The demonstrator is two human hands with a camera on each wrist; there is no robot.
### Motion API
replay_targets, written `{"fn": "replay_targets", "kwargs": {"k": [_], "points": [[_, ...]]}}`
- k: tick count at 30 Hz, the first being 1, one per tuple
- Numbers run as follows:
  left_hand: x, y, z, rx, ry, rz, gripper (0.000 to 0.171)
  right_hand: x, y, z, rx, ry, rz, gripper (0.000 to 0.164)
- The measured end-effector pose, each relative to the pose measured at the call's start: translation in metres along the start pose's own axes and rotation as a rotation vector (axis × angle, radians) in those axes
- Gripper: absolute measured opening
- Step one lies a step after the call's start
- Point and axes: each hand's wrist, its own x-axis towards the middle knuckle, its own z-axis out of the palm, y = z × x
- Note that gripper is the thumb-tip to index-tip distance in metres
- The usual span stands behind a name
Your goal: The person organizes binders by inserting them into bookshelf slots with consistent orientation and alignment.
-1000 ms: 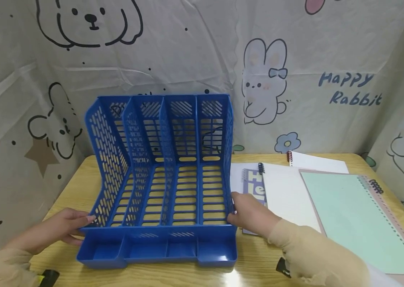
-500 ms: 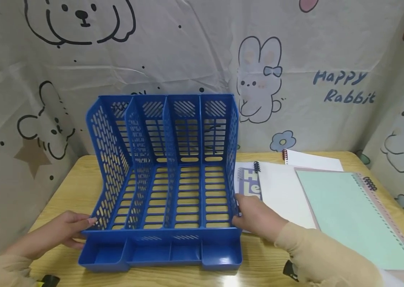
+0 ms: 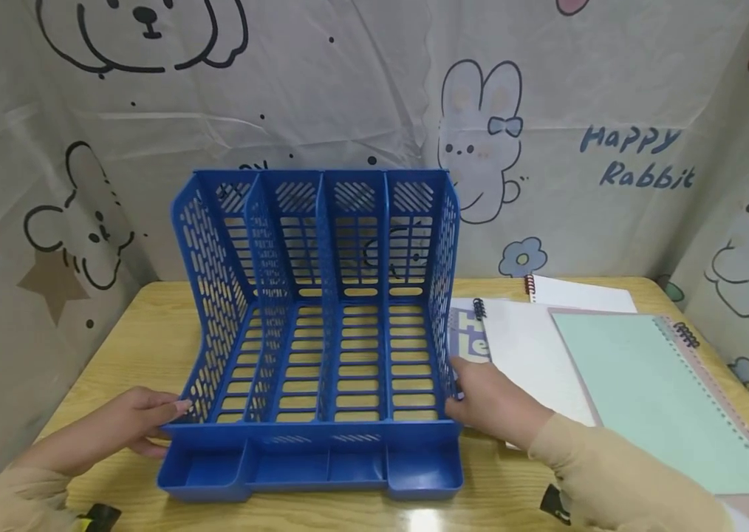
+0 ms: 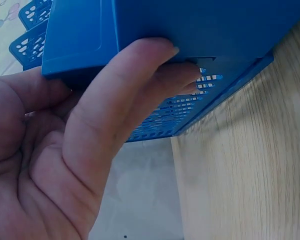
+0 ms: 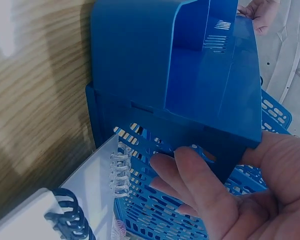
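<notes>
A blue plastic desk file organizer (image 3: 311,433) stands upright on the wooden table, with several tall slots behind a row of small front compartments. My left hand (image 3: 131,421) grips its front left side, thumb over the top rim and fingers against the outer wall, as the left wrist view shows. On the opposite side my right hand (image 3: 497,399) pinches the right wall near the front, fingers (image 5: 197,175) outside on the slotted panel. Just beyond that wall lies a purple notebook (image 3: 470,340), partly hidden by the organizer and my hand.
To the right lie a white spiral notebook (image 3: 537,362), a mint-green spiral notebook (image 3: 660,399) and, farther back, a white notebook with red spiral (image 3: 583,294). Bare tabletop (image 3: 142,347) shows left of the organizer. A patterned cloth (image 3: 348,89) hangs behind the table.
The organizer has slid right toward the notebooks, with both hands moving along on its sides. It now covers more of the purple notebook.
</notes>
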Motion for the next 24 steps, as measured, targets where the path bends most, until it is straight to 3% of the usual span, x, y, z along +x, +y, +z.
{"fn": "replay_targets", "kwargs": {"k": [10, 17, 20, 24], "points": [[0.0, -0.0013, -0.0005, -0.017, -0.001, 0.05, 0.063, 0.0022, 0.0009, -0.0005, -0.031, 0.007, -0.06, 0.053], [0.0013, -0.0046, -0.0022, -0.048, -0.03, 0.074, 0.063, 0.0044, 0.0018, 0.0016, -0.023, 0.022, -0.072, 0.037], [0.0021, -0.0045, -0.0012, -0.046, -0.023, 0.073, 0.062, 0.004, 0.0016, 0.0023, -0.004, 0.011, -0.05, 0.037], [0.0037, -0.0045, 0.0012, -0.035, 0.004, 0.06, 0.056, 0.0042, 0.0014, 0.003, 0.007, -0.01, -0.025, 0.05]]}}
